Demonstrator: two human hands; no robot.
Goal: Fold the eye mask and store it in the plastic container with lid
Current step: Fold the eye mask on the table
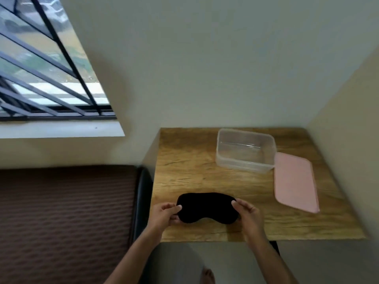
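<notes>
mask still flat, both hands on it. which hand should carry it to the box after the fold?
Right, probably. The right hand grips the mask end on the side where the open box and pink lid sit. The left hand would have to cross over.

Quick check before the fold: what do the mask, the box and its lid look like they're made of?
Eye mask: soft matte black fabric, no shine, probably padded. Plastic container: clear, slightly frosted plastic; the tabletop shows through its walls. Lid: opaque pale pink, smooth, likely plastic too. Both lie on a wood-grain table.
</notes>
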